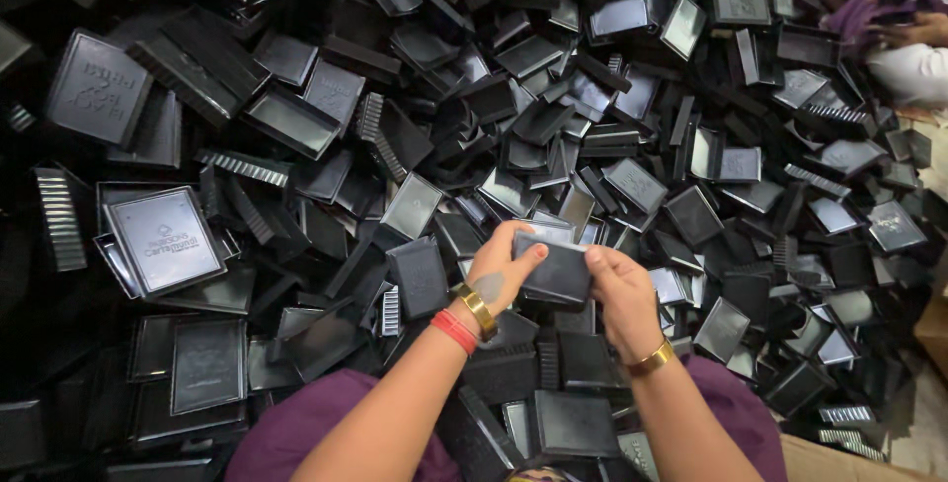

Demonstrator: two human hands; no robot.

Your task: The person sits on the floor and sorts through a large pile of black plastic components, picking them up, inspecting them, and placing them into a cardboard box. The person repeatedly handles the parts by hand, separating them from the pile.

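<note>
Though matte, flat rectangular black box (556, 270)

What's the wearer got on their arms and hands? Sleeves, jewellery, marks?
Both forearms are bare, no sleeves or gloves. The left hand side has a gold bangle and a red thread band at the wrist. The right hand side has one gold bangle.

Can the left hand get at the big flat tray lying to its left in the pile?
Probably not right now: the left hand and right hand both grip a small black box. The tray lies uncovered on top, so only the held box hinders.
</note>
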